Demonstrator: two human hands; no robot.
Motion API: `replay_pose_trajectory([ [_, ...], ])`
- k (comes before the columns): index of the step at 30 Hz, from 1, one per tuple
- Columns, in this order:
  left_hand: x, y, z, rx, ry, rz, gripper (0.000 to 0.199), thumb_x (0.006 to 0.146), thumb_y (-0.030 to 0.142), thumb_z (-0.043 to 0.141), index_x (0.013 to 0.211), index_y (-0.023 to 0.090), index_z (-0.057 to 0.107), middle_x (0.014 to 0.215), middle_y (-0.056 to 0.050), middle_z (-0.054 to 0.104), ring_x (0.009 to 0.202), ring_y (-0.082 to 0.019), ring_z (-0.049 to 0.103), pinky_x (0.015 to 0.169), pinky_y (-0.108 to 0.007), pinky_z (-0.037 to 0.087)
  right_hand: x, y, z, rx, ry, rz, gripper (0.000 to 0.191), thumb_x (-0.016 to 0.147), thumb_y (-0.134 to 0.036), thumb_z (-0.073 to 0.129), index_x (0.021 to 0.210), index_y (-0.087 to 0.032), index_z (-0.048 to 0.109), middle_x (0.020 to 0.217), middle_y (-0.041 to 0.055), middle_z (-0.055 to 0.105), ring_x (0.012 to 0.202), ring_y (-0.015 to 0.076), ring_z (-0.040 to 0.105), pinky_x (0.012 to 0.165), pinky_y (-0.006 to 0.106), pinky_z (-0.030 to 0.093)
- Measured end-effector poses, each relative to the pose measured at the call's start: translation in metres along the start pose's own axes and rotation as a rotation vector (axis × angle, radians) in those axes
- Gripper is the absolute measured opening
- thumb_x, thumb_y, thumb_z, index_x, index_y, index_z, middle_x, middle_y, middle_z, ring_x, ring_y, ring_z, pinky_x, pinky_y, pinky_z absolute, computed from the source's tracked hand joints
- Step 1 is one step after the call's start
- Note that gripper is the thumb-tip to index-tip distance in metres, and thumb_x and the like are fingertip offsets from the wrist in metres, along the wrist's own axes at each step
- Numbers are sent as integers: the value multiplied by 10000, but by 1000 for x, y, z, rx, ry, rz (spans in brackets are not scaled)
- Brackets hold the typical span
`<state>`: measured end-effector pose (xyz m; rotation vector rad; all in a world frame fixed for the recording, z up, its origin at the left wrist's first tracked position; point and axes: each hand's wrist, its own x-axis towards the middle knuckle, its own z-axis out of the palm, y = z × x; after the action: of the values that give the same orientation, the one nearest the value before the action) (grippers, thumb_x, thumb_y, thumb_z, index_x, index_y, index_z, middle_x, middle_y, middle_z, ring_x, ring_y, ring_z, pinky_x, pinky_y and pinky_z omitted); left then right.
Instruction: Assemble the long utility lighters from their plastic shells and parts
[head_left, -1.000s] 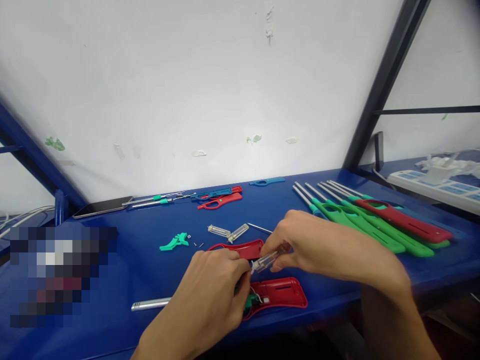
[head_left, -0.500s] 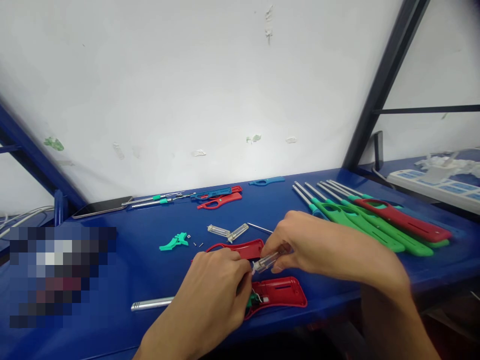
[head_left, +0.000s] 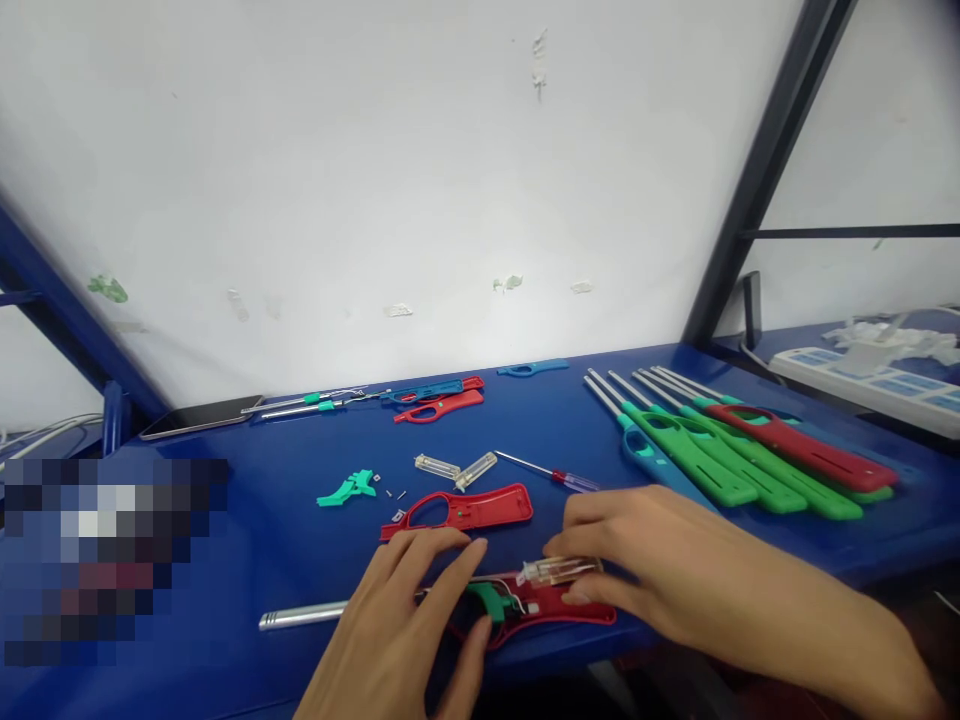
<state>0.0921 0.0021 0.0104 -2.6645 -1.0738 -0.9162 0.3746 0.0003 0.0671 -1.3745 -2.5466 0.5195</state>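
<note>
A clear fuel tank (head_left: 555, 571) is pinched between the thumb and fingers of my right hand (head_left: 637, 560), low over the handle of a red lighter half (head_left: 585, 609). My left hand (head_left: 409, 620) has its fingers spread around the front of that half, beside a green inner part (head_left: 491, 602) with thin white wires. The lighter's metal tube (head_left: 304, 612) sticks out to the left. Just behind lies another red shell half (head_left: 491, 508). Farther back are two more clear tanks (head_left: 476, 470) and a screwdriver (head_left: 536, 467).
Green trigger pieces (head_left: 349, 488) and tiny screws lie left of centre. Several assembled lighters (head_left: 720, 460) fan out at the right. Opened lighter parts (head_left: 439, 405) and a dark tablet (head_left: 202, 416) are at the back. A power strip (head_left: 862, 380) sits at far right.
My right hand has moved down with the tank, from above the rear shell to the near red half. My left hand's fingers have spread apart, away from the tank's tip. The screwdriver handle is now uncovered.
</note>
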Motion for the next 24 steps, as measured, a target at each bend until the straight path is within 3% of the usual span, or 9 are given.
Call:
replay_pose_trajectory([
  [6, -7, -6, 11, -59, 84, 51, 267, 1014, 189, 624, 1270, 232, 685, 1146, -98, 729, 1014, -245, 750, 871, -388, 695, -9, 11, 30, 34, 162, 8, 207, 1096, -392, 628, 1270, -419, 736, 1111, -40, 731, 958, 175, 720, 814, 288, 487],
  [14, -9, -4, 13, -141, 70, 59, 259, 1039, 148, 629, 1291, 194, 668, 1102, -86, 677, 974, -197, 691, 839, -297, 659, -12, 20, 61, 199, 413, -56, 236, 1113, -328, 591, 1269, -332, 768, 1154, 0, 761, 1050, 171, 727, 959, 263, 536],
  [20, -8, -4, 11, -154, 77, 74, 267, 1049, 151, 629, 1311, 183, 666, 1095, -85, 650, 963, -189, 680, 823, -282, 648, -15, 16, 52, 308, 343, -51, 213, 1108, -358, 611, 1198, -345, 804, 1141, -14, 753, 1048, 140, 718, 952, 211, 531],
  [24, -9, -6, 11, -150, 67, 83, 256, 1069, 157, 597, 1318, 176, 655, 1089, -88, 640, 940, -189, 673, 797, -288, 646, -15, 17, 50, 326, 291, -38, 246, 1116, -396, 595, 1247, -377, 802, 1145, -8, 735, 1061, 143, 706, 964, 223, 520],
])
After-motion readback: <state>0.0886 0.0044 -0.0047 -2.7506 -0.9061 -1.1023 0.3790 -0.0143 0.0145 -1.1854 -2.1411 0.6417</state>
